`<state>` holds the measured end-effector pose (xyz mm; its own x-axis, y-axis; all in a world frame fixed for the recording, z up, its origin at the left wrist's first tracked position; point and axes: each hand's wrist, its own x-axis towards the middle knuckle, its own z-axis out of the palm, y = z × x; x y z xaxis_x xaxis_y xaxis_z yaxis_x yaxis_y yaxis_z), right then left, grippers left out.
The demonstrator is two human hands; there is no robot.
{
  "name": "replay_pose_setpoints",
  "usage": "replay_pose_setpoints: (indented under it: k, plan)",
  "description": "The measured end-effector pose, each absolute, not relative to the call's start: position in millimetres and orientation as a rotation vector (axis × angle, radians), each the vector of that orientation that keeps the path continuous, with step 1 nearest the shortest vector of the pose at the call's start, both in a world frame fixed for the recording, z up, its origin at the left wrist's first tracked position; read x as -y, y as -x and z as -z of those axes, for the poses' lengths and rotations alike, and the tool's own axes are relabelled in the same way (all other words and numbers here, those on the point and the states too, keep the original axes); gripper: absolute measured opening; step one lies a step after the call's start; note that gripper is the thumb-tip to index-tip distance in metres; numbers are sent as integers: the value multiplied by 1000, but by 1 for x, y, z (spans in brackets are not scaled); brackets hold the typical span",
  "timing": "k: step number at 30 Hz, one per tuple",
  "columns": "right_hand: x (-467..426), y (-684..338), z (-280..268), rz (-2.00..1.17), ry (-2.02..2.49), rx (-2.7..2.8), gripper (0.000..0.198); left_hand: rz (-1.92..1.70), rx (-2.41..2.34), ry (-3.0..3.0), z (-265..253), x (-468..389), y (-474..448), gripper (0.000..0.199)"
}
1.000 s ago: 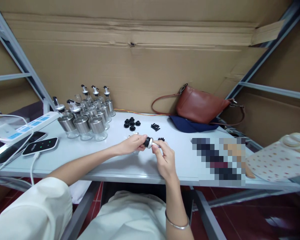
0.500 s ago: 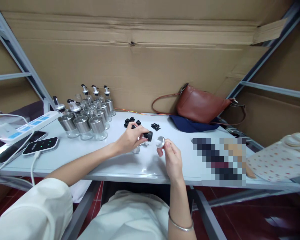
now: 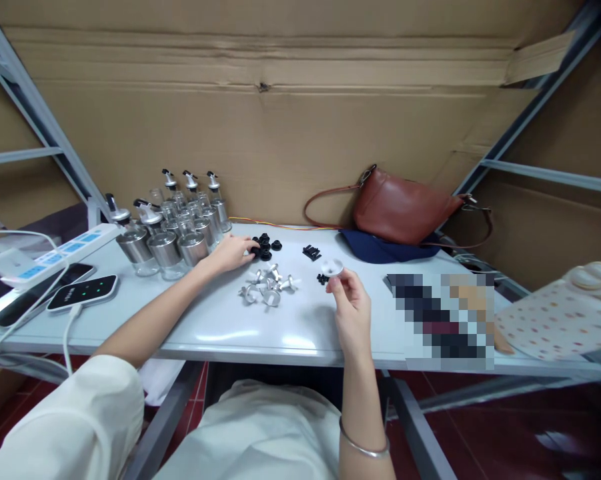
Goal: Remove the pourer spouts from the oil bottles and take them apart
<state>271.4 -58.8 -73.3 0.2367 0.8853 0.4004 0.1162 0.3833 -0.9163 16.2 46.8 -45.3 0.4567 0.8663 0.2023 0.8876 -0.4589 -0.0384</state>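
Above the desk (image 3: 220, 323), I have the right hand (image 3: 353, 300) pinching a silver cap (image 3: 333, 267) between thumb and fingers, its hollow cup turned up, presumably so that the rim is free of my grip. At the black stoppers (image 3: 265, 246), I have the left hand (image 3: 233, 253) with bent fingers by the pile's left edge; from the feed I cannot tell whether they hold one. Loose parts lie sorted by kind, likely for easy picking: stepped, round, rubbery-looking stoppers; shiny metallic spouts (image 3: 271, 297) with flared bases, heaped between my hands; slim black pieces (image 3: 311, 253) farther back. Leftward, clear glass bottles (image 3: 195, 249) wear smooth, steel-like sleeves.
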Motion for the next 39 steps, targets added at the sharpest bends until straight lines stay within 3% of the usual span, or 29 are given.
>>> replay_pose_setpoints:
  k: [13,25,31,39]
  plan:
    - [53,-269,87,-708,1248,1644,24,65,1541,2507,44,-40,-22,26]
    - [58,-265,82,-798,1301,1738,19,231,1641,2493,47,-40,-24,26]
    - [59,-265,80,-820,1289,1696,12,346,1624,2606,41,-37,-25,12]
    - [57,-265,83,-841,1267,1732,26,718,1443,3106,36,-19,-53,38]
